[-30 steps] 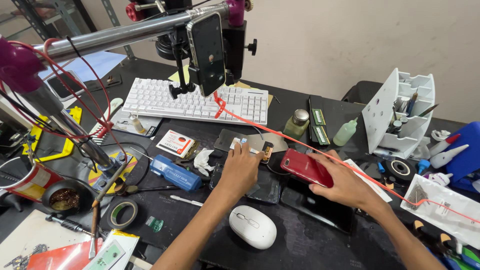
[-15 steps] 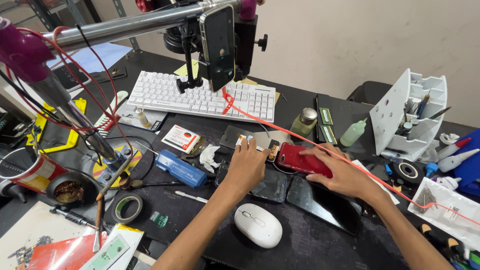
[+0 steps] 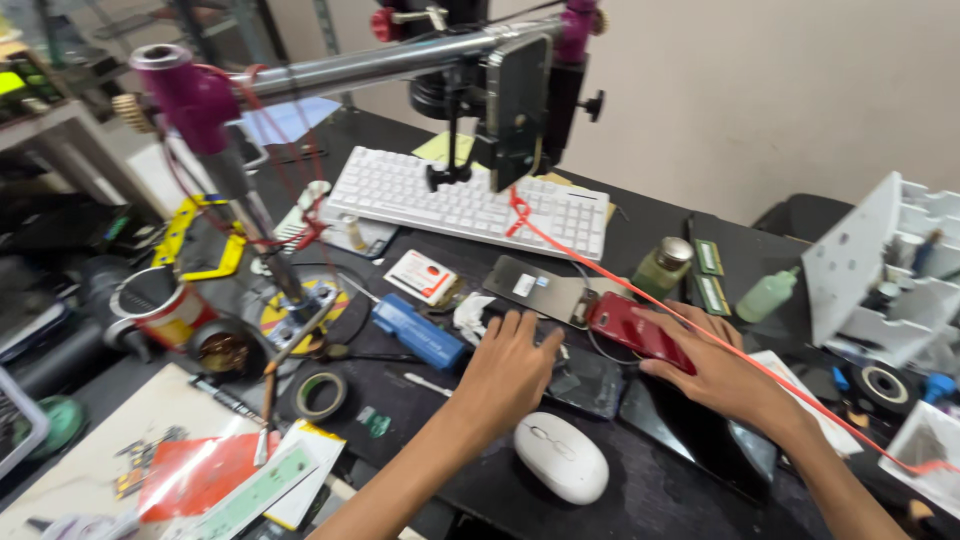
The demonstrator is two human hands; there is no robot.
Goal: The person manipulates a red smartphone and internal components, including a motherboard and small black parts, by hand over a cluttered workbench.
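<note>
Right hand [image 3: 722, 378] lies spread, fingers flat on glossy red phone [image 3: 637, 330] lying face-down, tilted.

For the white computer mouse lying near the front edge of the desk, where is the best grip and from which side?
Take the white mouse from above, palm over its domed back, fingers pinching the two long sides. It lies flat and apart from other things, just beside the left hand, so that hand seems nearest. The rounded top gives little to pinch; the sides look like the firmer hold.
</note>
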